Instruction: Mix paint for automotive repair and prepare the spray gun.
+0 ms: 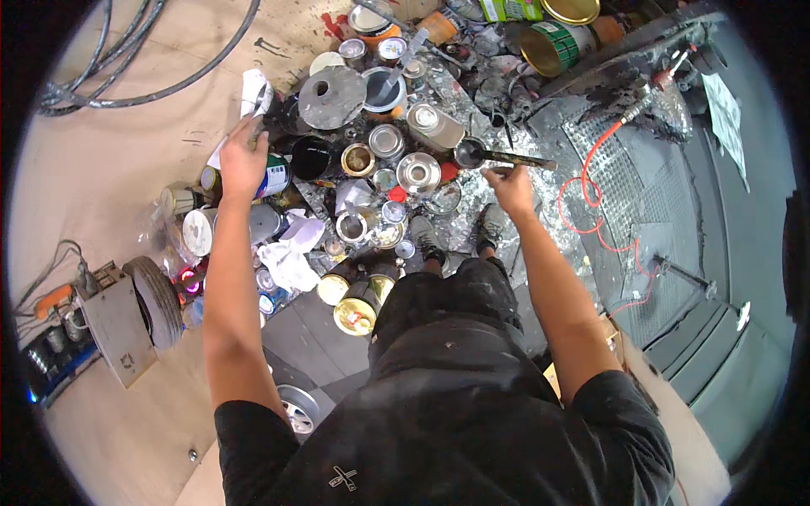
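My right hand (511, 187) is closed on a dark, paint-stained dipper (516, 159). Its round cup end points left, beside a clear bottle with a pale cap (434, 125), and its long straight handle reaches right. On the left, my left hand (243, 156) grips a crumpled white paper sheet (255, 94), which shows above and beside the fingers. Just right of that wrist is a blue-labelled can (275, 177). Between my hands stand an open black pot (311, 158), an open tin with brownish contents (359, 159) and a silver tin (418, 174).
A grey disc-shaped lid (332, 97) and a tub of dark paint (384, 91) stand farther back. White rags (291, 253) lie at left, near a tyre (154, 302). An orange hose (582, 181) coils at right. Gold-lidded cans (354, 316) sit left of my legs.
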Motion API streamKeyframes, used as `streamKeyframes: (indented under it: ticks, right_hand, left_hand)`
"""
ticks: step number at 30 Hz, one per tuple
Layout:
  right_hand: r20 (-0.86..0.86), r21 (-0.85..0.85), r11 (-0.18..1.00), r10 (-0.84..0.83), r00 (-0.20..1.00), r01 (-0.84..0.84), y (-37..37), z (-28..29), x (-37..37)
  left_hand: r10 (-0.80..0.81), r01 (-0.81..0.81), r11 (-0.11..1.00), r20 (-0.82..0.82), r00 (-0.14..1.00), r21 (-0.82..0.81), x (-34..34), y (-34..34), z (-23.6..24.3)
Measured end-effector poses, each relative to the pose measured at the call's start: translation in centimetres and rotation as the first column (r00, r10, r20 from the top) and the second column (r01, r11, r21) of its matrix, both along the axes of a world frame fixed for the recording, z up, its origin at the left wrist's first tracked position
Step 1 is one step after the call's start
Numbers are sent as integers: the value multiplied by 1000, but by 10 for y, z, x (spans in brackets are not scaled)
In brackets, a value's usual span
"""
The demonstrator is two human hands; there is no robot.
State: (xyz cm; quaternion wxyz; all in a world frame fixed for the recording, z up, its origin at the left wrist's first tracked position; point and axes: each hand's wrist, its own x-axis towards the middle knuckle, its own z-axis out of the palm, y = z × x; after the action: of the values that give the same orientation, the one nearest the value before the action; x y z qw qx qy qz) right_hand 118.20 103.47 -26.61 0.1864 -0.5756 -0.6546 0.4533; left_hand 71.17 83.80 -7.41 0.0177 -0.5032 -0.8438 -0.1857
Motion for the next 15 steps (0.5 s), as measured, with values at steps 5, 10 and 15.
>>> streamKeyframes:
  ticks: [5,10,15]
  right_hand:
    - [82,-185,982,-33,996,47,-66,17,-11]
    - [-17,312,949,52,998,-45,-79,3,-38]
    - [-128,260,966,20,992,14,-49,-20,-62]
  left_hand:
    - [-26,27,1000,12,1000,-12,-6,-3,-9]
    - [-29,29,998,9,1000,-56,-14,1,-11]
    - [-15,17,997,34,999,-78,-22,4,-20]
